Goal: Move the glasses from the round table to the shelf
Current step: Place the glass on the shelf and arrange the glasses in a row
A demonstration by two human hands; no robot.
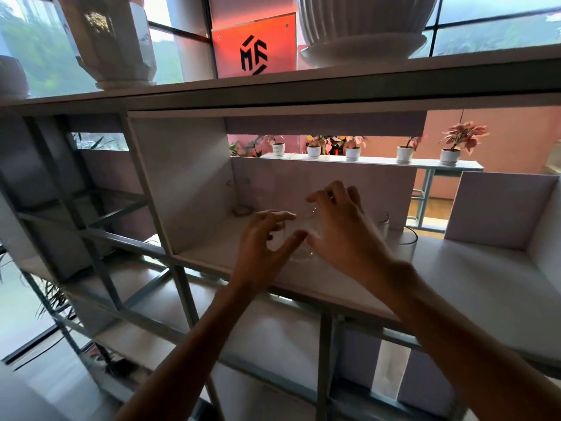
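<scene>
Two bare forearms reach up from the bottom edge toward a clear glass (299, 249) that stands on the pale board of the shelf (455, 268), near the board's front edge and inside a boxed compartment. Right of the glass, the right hand (346, 235) wraps it from the side and above, with the fingers (321, 197) curled over the rim and the thumb low on the wall. Left of the glass, the left hand (264, 241) has its fingers spread apart and only loosely bent, forefinger high and thumb (293, 243) low against the glass's left flank; whether they actually touch it cannot be told through the clear wall. Behind the glass and to its left, a second glass (243, 197) stands deep in the compartment's back corner. To the right of the glass, partly hidden by the right hand, a third glass (383, 224) stands on the same board, and a fourth glass (408, 243) stands just beside that, farther right. High above the glass, on the shelf's top board, sit a faceted white pot (115, 41) to the left and a ribbed white pot (364, 25) to the right, with a red sign (255, 44) between them. Beyond the glass, past the compartment's low back wall, a row of small potted plants (352, 151) lines a ledge.
</scene>
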